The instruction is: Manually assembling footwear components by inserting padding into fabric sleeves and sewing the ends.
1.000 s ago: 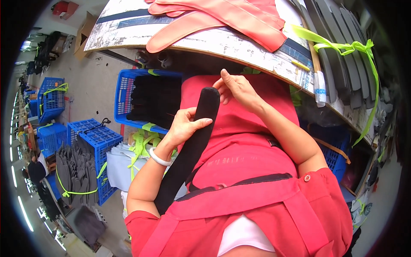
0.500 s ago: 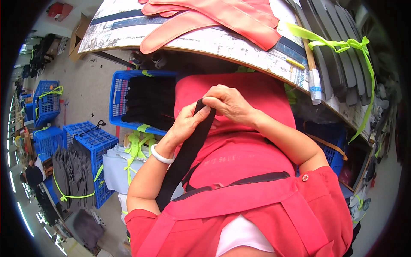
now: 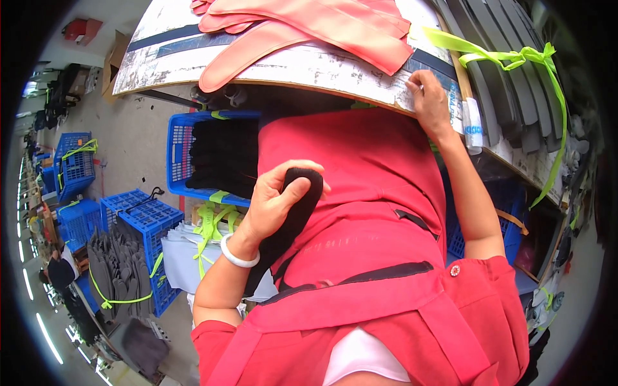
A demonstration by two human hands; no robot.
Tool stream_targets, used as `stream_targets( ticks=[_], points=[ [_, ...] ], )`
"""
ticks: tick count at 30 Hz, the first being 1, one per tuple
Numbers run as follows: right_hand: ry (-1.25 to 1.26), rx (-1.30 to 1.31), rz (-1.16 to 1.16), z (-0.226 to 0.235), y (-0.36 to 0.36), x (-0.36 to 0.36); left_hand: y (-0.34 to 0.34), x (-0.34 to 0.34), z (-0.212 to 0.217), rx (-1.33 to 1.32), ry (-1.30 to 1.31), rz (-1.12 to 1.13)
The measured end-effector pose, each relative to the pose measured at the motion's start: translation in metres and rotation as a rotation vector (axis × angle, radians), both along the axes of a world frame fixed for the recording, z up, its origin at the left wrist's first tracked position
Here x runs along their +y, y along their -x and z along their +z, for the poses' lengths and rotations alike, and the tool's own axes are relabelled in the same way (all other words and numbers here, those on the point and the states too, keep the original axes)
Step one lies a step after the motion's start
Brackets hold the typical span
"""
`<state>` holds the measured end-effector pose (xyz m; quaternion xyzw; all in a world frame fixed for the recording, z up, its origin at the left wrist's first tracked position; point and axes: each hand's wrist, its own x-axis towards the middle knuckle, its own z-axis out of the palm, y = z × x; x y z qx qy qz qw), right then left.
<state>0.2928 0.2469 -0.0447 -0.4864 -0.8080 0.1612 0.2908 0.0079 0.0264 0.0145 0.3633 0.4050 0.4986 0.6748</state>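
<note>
A long black fabric strip (image 3: pixel 277 225) with a rounded end hangs down over my left forearm. My left hand (image 3: pixel 273 202) is closed around its upper end, with the thumb lying across the cloth. At the table's front edge my right hand (image 3: pixel 430 106) rests with its fingers curled in. What is under or between those fingers, if anything, is hidden. Coral-red fabric pieces (image 3: pixel 309 32) lie in a pile on the worn white table (image 3: pixel 161 67), to the left of my right hand.
Grey curved pieces (image 3: pixel 508 77), tied with a yellow-green band, lie at the table's right beside a wooden-handled tool (image 3: pixel 473 125). A blue crate (image 3: pixel 177 154) holding black cloth stands below the table. More blue crates (image 3: pixel 138 215) and tied grey bundles (image 3: pixel 119 270) sit at left.
My right hand has let go of the strip's end and moved up and right to the table edge, where a yellow pen lay in view before. My left hand still holds the strip, slightly lower.
</note>
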Motion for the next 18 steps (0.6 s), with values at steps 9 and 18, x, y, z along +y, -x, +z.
stream_targets(
  ticks=[9,18],
  points=[
    [0.6,0.165,0.59,0.103,0.069,-0.118,-0.001,-0.005,0.011,0.112,0.058,-0.021],
    [0.616,0.091,0.632,0.102,0.076,-0.128,0.001,-0.013,0.008,0.24,0.075,-0.042]
  ],
)
